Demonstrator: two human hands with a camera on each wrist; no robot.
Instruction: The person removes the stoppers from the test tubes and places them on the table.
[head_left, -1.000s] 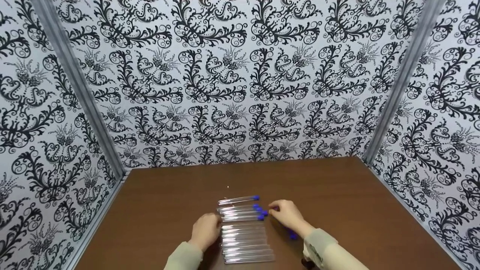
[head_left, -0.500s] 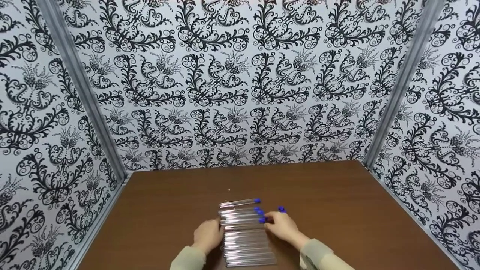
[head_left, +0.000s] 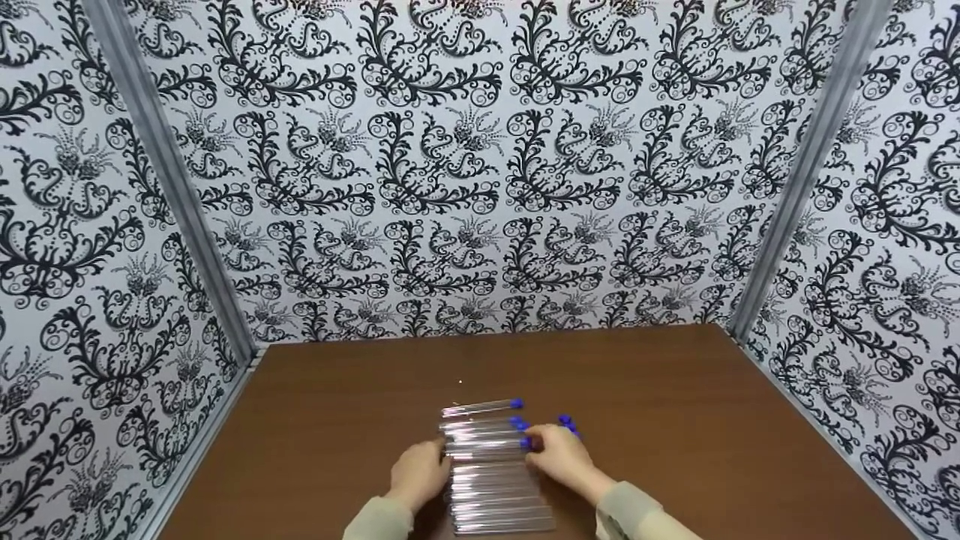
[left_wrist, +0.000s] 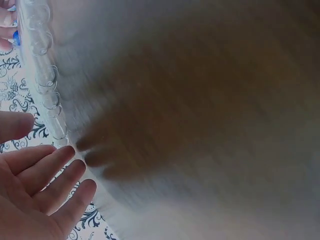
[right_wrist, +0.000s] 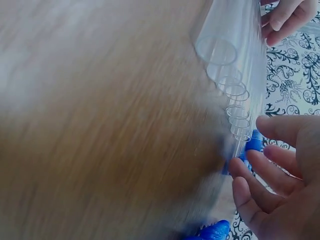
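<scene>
Clear tubes [head_left: 499, 495] lie side by side in a column on the brown table, open ends showing on the lower ones. Several upper tubes bear blue caps at their right ends, including the topmost capped tube [head_left: 480, 409]. My left hand [head_left: 418, 471] is at the tubes' left ends; in the left wrist view its fingers [left_wrist: 55, 180] are extended, the thumb apart, close to the tube ends. My right hand [head_left: 564, 456] is at the right ends, thumb and forefinger about a blue cap [right_wrist: 254, 141] on a tube end. How firmly it grips is unclear.
Loose blue caps [head_left: 566, 421] lie behind the right hand, with blue caps [right_wrist: 212, 231] also low in the right wrist view. The brown table [head_left: 337, 390] meets patterned walls [head_left: 450, 187] at the back and sides.
My right hand has moved left and slightly nearer, from beside the capped ends to a blue cap at a tube end. Loose caps beyond it have come into view. The left hand stays at the left ends.
</scene>
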